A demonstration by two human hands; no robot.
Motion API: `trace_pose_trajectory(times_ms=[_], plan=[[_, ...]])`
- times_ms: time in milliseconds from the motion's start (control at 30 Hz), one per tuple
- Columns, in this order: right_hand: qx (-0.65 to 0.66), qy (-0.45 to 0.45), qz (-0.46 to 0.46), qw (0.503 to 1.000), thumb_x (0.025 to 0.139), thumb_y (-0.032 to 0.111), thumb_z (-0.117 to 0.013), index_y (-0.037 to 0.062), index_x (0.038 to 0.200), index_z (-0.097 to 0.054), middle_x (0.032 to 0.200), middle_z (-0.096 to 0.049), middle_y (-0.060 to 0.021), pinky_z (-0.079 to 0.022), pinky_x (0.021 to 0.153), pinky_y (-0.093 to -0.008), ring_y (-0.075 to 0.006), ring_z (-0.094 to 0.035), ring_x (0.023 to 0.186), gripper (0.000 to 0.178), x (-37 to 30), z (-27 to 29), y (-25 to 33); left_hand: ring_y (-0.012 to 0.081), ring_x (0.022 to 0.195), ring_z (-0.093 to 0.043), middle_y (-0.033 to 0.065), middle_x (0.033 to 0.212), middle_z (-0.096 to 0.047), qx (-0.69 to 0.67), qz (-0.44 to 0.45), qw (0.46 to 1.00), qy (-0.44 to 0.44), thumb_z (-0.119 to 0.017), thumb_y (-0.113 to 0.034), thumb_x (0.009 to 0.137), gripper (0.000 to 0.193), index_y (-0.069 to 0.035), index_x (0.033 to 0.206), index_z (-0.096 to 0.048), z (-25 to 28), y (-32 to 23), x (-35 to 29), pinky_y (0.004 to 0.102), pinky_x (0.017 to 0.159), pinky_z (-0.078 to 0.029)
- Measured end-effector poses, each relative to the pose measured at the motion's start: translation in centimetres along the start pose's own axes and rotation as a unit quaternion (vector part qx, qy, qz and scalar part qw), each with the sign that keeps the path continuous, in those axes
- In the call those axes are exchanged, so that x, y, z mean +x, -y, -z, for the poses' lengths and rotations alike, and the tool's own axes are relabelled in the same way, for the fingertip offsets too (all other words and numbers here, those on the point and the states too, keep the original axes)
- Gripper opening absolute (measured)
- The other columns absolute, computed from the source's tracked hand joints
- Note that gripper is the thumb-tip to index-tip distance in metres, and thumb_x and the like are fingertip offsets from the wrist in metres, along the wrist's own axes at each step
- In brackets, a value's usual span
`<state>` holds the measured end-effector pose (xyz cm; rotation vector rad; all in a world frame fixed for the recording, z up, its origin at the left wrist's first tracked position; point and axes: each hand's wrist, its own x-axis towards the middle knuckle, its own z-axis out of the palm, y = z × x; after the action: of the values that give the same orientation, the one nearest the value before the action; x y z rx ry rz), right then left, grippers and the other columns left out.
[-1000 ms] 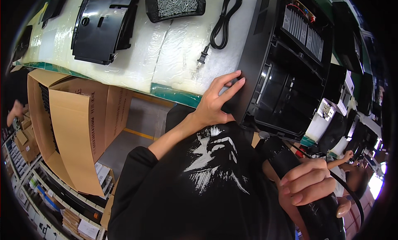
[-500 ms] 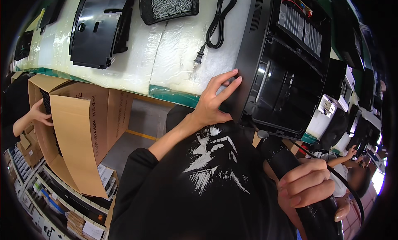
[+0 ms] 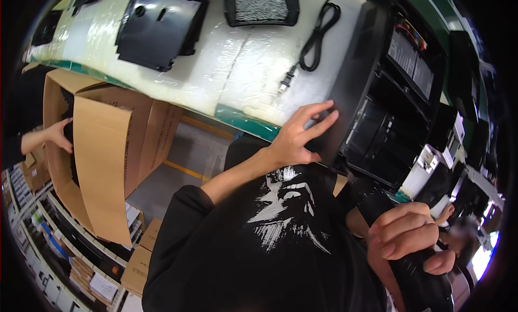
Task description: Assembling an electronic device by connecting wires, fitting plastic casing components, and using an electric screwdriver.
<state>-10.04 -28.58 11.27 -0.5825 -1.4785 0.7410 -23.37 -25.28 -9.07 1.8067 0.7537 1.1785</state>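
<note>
A black housing (image 3: 345,80), open on its right side with a ribbed metal-looking part and wires inside, stands on the bench to the right. My left hand (image 3: 302,134) rests against its near left wall, fingers spread and holding nothing. At the lower right my right hand (image 3: 407,231) is wrapped round a thick black cylindrical tool (image 3: 375,203) that slants beside my body. Its exact kind and working end are hard to make out. On the bench left of the housing lies a looped black power cord (image 3: 306,52) with its plug.
A black tray of screws (image 3: 261,4) and a black plastic panel (image 3: 156,29) lie on the film-covered bench (image 3: 216,69). An open cardboard box (image 3: 102,166) stands at the left, where another person's hand (image 3: 58,135) touches its contents. Shelves with boxes lie below; another person is far right.
The view has shifted, so the bench things sit farther right in it. My left hand stays against the housing, and my right hand keeps its grip on the tool.
</note>
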Motion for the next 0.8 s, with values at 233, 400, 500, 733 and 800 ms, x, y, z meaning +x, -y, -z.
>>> trace_pose_trajectory(times_ms=[233,400,500,733,800], plan=[[0.09,0.043,-0.146,0.984,0.088,0.038,-0.039,-0.0043,0.085,-0.063,0.08,-0.064,-0.0217,-0.057,0.061,-0.0365,-0.0348,-0.064,0.068,0.049,0.9,2.0,1.4,0.0329,0.114,-0.048,0.015,0.138,-0.041,-0.007,-0.009,1.0,-0.005,-0.084,-0.012,0.046,0.096,-0.011,0.135,-0.048,-0.2,-0.2,0.1,0.0377,0.089,-0.049],[0.065,0.088,-0.278,0.954,0.088,0.043,-0.033,-0.0035,0.079,-0.062,0.076,-0.064,-0.0218,-0.056,0.061,-0.0374,-0.0346,-0.063,0.067,0.056,1.8,3.2,2.9,0.0328,0.113,-0.048,0.015,0.138,-0.04,-0.003,-0.004,1.0,-0.007,-0.085,-0.015,0.048,0.095,-0.011,0.135,-0.048,-0.2,-0.3,0.0,0.0374,0.088,-0.049],[0.051,0.101,-0.329,0.938,0.087,0.045,-0.03,-0.0031,0.076,-0.062,0.074,-0.065,-0.0219,-0.055,0.06,-0.0378,-0.0346,-0.063,0.067,0.059,2.0,3.3,3.1,0.0321,0.112,-0.049,0.0148,0.138,-0.04,0.004,-0.007,1.0,-0.008,-0.085,-0.016,0.048,0.094,-0.011,0.135,-0.048,-0.1,-0.3,0.1,0.0372,0.088,-0.05],[0.093,0.068,-0.178,0.977,0.087,0.038,-0.039,-0.0022,0.081,-0.06,0.081,-0.064,-0.0212,-0.056,0.06,-0.0384,-0.0345,-0.063,0.07,0.045,0.9,1.5,0.6,0.032,0.112,-0.049,0.0147,0.138,-0.04,-0.003,0.0,1.0,-0.001,-0.085,-0.018,0.049,0.094,-0.011,0.135,-0.048,-0.1,-0.5,0.1,0.0374,0.088,-0.05],[0.13,0.041,-0.106,0.985,0.088,0.034,-0.043,-0.0018,0.083,-0.059,0.085,-0.063,-0.0214,-0.056,0.061,-0.0385,-0.035,-0.063,0.072,0.039,0.6,1.1,-0.1,0.0325,0.113,-0.049,0.0148,0.138,-0.04,-0.007,-0.002,1.0,-0.003,-0.085,-0.017,0.048,0.094,-0.011,0.135,-0.048,-0.3,-0.3,0.2,0.0375,0.089,-0.05]])
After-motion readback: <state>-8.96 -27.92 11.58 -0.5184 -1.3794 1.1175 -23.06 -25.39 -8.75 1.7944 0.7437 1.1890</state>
